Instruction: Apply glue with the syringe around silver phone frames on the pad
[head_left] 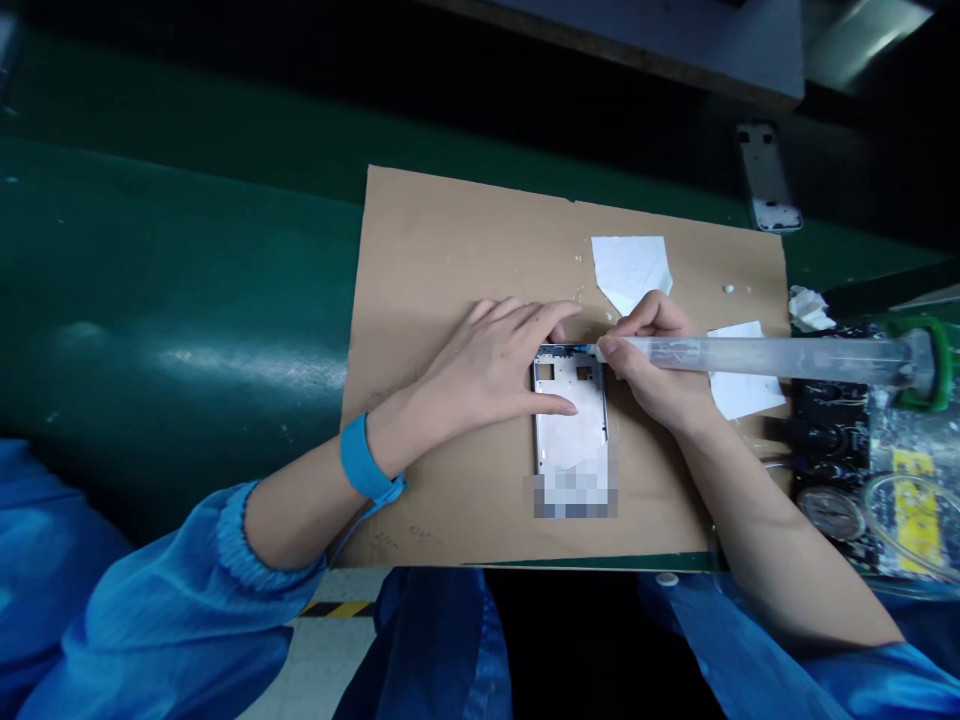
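Cardboard point(450, 240) amply surrounds plate point(566, 435), left hand point(491, 365) splayed over edge, right hand point(664, 392) gripping syringe point(787, 358).

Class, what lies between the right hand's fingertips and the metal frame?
The syringe's blue tip lies there, reaching from the right hand to the metal frame, as the head view shows.

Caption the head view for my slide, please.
Left hand steadies a metal phone frame while the right holds a dispensing syringe at its top edge.
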